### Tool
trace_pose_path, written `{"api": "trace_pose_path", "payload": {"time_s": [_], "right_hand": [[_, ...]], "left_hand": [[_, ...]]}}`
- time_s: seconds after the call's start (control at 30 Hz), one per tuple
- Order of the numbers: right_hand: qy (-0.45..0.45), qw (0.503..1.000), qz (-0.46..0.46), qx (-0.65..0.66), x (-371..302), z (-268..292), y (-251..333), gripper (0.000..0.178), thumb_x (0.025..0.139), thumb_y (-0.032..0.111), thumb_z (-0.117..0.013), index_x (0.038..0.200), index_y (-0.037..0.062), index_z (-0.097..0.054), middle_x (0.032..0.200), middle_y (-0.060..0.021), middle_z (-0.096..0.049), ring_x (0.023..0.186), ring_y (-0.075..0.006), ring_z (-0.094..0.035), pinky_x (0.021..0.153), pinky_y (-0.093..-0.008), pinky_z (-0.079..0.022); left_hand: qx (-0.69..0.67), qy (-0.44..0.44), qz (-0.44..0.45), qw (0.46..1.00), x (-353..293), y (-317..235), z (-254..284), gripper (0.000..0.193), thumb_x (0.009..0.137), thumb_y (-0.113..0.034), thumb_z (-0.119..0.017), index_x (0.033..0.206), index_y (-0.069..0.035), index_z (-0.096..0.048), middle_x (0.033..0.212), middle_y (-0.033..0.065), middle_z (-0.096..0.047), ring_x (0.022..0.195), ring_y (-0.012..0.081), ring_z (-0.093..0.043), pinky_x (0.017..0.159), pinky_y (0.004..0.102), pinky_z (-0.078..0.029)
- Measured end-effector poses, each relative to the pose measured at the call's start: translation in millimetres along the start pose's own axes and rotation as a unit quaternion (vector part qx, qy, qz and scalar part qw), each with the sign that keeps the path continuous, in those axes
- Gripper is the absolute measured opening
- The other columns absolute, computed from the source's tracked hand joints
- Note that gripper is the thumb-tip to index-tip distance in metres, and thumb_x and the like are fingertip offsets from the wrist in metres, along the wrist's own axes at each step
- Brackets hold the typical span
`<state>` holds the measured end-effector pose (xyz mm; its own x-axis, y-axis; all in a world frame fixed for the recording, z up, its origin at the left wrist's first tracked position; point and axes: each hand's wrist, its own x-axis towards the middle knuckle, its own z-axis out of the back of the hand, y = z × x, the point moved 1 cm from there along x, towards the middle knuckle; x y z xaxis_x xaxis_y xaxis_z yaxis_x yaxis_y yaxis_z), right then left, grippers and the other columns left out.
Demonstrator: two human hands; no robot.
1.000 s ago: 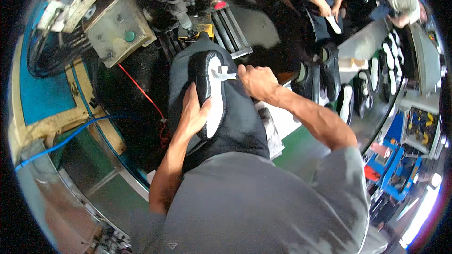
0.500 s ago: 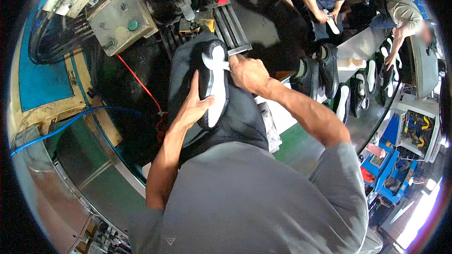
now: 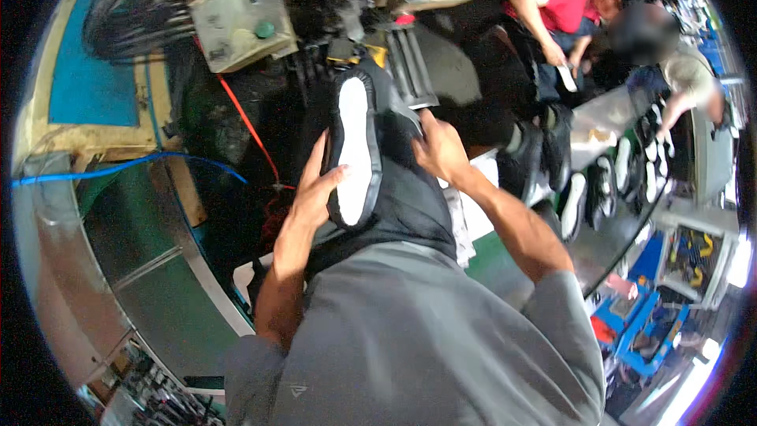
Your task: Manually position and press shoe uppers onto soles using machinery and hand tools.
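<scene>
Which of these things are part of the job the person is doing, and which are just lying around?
In use:
- upturned black shoe, in the left hand
- pale tool, blurred, in the right hand

Apparently just around:
- other shoes, on the right
- blue hose
- red cord
- green-buttoned box

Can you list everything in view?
Held shoe: one, black with white sole, centre
Tool: one, grey, blurred, centre
Other shoes: several, black, some white-soled, right and top edge
Boxes: two, grey, top
Hose: one, blue, left
Cord: one, red, upper left
Board: one, blue, upper left
Frame: one, blue, lower right
Co-workers: at least two, in red and beige, upper right
Shirt: one, grey, bottom centre
Left hand: one, bare, on held shoe
Right hand: one, bare, on tool
</scene>
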<state>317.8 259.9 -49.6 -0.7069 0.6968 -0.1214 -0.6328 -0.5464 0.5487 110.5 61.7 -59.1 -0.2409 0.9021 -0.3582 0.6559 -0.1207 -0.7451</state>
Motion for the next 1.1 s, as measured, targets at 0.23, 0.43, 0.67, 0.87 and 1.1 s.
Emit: {"api": "trace_pose_path", "payload": {"time_s": [0.23,0.43,0.67,0.87,1.1], "right_hand": [[0.019,0.997,0.009,-0.070,-32.6,-53.7,12.0,0.025,0.090,0.011,-0.071,0.107,0.0042,-0.054,0.095,-0.0233,-0.070,0.085,-0.0464,-0.074,0.073,-0.0577,-0.059],[0.023,0.999,0.006,-0.031,-25.9,-50.5,18.0,0.027,0.088,0.014,-0.074,0.106,0.0049,-0.057,0.099,-0.0211,-0.070,0.087,-0.0463,-0.073,0.075,-0.0582,-0.057],[0.033,0.999,0.013,-0.009,-18.3,-51.0,21.6,0.027,0.091,0.018,-0.073,0.111,0.0057,-0.059,0.101,-0.0181,-0.071,0.089,-0.0415,-0.075,0.075,-0.0562,-0.059],[0.032,0.999,0.009,0.007,-19.7,-51.4,17.0,0.027,0.090,0.017,-0.074,0.110,0.0061,-0.059,0.101,-0.0168,-0.071,0.087,-0.0391,-0.075,0.073,-0.0539,-0.060],[-0.009,0.999,-0.029,0.039,-27.7,-45.4,4.5,0.026,0.090,0.017,-0.074,0.108,0.0064,-0.060,0.097,-0.0171,-0.071,0.085,-0.0375,-0.075,0.071,-0.0519,-0.061]], "left_hand": [[-0.011,-0.297,-0.042,0.954,-85.2,-31.5,126.6,0.078,0.101,-0.020,-0.071,0.168,-0.006,-0.034,0.148,0.0185,-0.060,0.122,0.0325,-0.067,0.102,0.0505,-0.058],[0.102,-0.608,-0.204,0.761,-184.0,-111.3,356.4,0.067,0.093,-0.006,-0.079,0.154,-0.005,-0.052,0.131,0.0164,-0.070,0.113,0.0292,-0.070,0.096,0.0479,-0.059],[0.185,-0.479,-0.121,0.850,-120.8,-203.8,371.4,0.031,0.100,-0.011,-0.068,0.128,-0.001,-0.072,0.115,0.0086,-0.074,0.092,0.0206,-0.072,0.079,0.0286,-0.060],[0.315,-0.166,-0.197,0.913,115.8,-202.8,155.7,0.045,0.114,-0.028,-0.061,0.141,0.009,-0.064,0.133,0.0183,-0.072,0.123,0.0271,-0.071,0.110,0.0383,-0.056],[-0.018,0.036,-0.070,0.997,323.3,-267.3,-69.9,0.068,0.104,-0.049,-0.073,0.149,-0.001,-0.056,0.140,0.0179,-0.067,0.119,0.0311,-0.068,0.108,0.0495,-0.054]]}}
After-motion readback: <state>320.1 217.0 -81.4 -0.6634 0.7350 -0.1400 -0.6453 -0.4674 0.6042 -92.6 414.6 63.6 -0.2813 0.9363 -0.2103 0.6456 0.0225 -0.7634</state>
